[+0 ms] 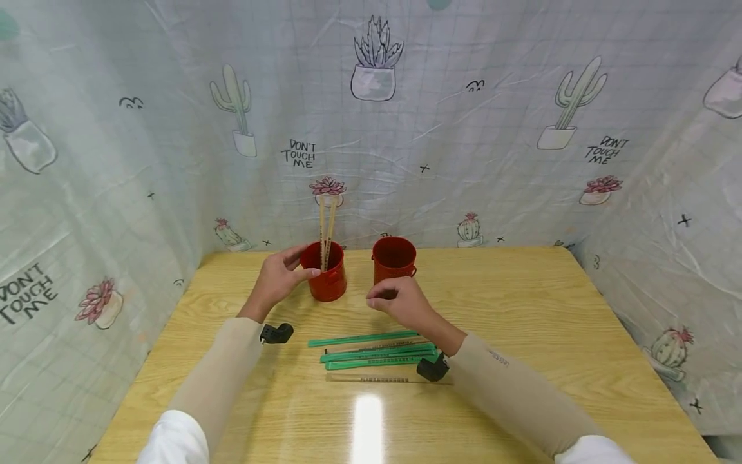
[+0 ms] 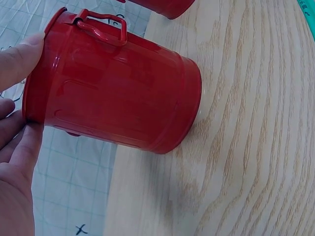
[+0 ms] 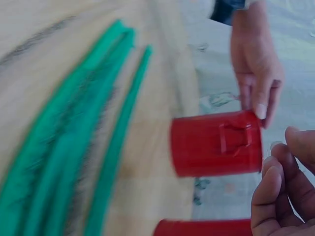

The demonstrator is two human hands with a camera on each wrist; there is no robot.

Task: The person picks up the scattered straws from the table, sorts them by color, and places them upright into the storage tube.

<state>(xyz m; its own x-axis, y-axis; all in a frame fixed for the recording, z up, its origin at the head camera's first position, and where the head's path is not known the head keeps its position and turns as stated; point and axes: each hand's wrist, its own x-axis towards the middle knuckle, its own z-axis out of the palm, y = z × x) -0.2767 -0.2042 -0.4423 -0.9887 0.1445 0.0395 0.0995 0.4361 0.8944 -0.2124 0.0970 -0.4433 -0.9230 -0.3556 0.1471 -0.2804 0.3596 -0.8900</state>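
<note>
My left hand (image 1: 280, 277) grips the rim of a red metal bucket (image 1: 328, 287), thumb on the near side and fingers at the far left. Two slim tan sticks with dark print (image 1: 327, 235) stand upright in that bucket, leaning on its rim. In the left wrist view the bucket (image 2: 123, 88) shows its side handle, its base at the wooden table. Just in front of a second red bucket (image 1: 394, 258), my right hand (image 1: 404, 301) hovers with loosely curled fingers. Nothing shows between its thumb and fingertips in the right wrist view.
Several long green strips with print (image 1: 377, 354) lie across the table in front of the buckets, tan printed sticks among them. One more tan stick (image 1: 382, 379) lies nearest me. A cactus-print curtain (image 1: 440, 193) rises behind the table's back edge.
</note>
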